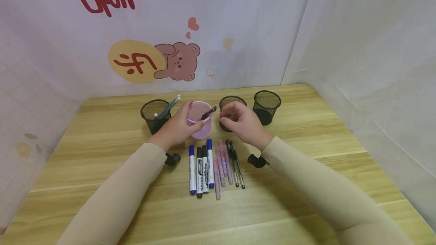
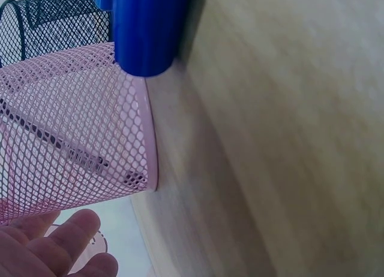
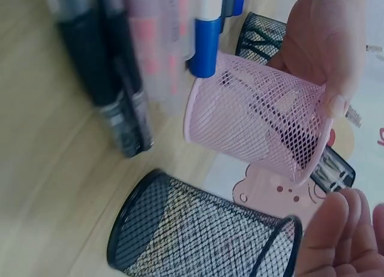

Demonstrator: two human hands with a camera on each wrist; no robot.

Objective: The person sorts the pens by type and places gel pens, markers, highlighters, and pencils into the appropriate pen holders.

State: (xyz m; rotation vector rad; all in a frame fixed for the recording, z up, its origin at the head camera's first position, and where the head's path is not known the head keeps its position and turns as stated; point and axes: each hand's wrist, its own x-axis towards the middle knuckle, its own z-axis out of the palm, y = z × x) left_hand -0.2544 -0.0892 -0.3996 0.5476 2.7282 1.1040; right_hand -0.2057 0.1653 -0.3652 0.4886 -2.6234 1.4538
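My left hand (image 1: 175,127) grips a pink mesh pen cup (image 1: 201,131) near its rim, the thumb at the front. A black gel pen (image 1: 209,113) leans inside the cup, its end sticking out over the right side. To the right, my right hand (image 1: 246,124) hovers over a black mesh pen cup (image 3: 204,229), its fingers loosely bent with nothing between them. In the right wrist view, those fingertips are close to the rim of this black cup and below the pen's protruding end.
Several blue- and black-capped markers (image 1: 201,169), pink pens (image 1: 223,163) and two black gel pens (image 1: 235,163) lie in front on the wooden table (image 1: 163,214). At left, another black cup (image 1: 150,114) holds green pencils (image 1: 168,108). One more black cup (image 1: 267,105) stands far right.
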